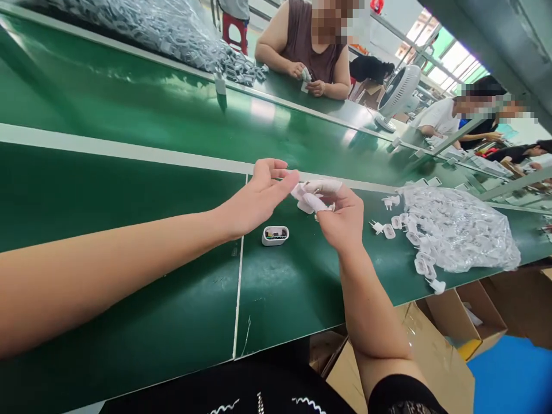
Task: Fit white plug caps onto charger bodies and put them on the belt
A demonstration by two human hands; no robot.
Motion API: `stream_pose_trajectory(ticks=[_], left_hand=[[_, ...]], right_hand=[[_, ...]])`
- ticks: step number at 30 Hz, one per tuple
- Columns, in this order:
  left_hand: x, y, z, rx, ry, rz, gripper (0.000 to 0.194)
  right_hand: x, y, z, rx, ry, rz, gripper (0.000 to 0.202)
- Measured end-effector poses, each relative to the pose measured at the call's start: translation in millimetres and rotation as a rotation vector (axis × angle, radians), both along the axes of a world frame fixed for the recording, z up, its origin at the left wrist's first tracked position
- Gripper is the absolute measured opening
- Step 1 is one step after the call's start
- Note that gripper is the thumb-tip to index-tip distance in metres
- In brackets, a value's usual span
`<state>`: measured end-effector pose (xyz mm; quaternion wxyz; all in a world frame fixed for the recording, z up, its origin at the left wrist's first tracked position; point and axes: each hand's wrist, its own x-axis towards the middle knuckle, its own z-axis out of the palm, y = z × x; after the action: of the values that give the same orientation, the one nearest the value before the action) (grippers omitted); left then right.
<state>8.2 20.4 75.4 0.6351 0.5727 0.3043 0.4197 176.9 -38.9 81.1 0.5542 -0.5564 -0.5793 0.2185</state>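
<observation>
My right hand (340,213), with white coverings on its thumb and forefinger, is closed on a small white plastic part (305,203). Just left of it is my left hand (265,192), its fingers apart and slightly bent, the fingertips close to the part; nothing shows in its grasp. On the green table (284,287) below the hands lies an oval white housing (275,236), its open side showing small electronic components inside.
At the right, a clear plastic bag (461,227) of white parts spills loose plug pieces (425,264). A raised pale strip (129,152) crosses behind my hands. Beyond are a white piece (220,83), a heap of grey-white parts (172,40), a person (317,52) and a fan (399,92). Cardboard boxes (461,316) stand below.
</observation>
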Motion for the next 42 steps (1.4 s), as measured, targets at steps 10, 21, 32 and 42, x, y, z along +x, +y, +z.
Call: stream_pose_trajectory(ticks=[10,21,32,42], left_hand=[[-50,-17,-63.1,0.420,0.289,-0.062,0.026],[-48,-14,-65.4,0.331,0.171,-0.001,0.018],[-49,-13,-72.4,0.457,0.265,-0.011,0.020],[-48,-14,-71.6,0.435,0.278,0.009,0.017]], right_hand=[[-6,-14,-5.0,-0.276,-0.409,0.282,0.030],[-13,-11,-5.9,-0.012,-0.614,0.286,0.018],[-24,-16,-8.1,-0.002,-0.781,0.208,0.021],[-30,-12,-6.1,-0.076,-0.872,0.125,0.021]])
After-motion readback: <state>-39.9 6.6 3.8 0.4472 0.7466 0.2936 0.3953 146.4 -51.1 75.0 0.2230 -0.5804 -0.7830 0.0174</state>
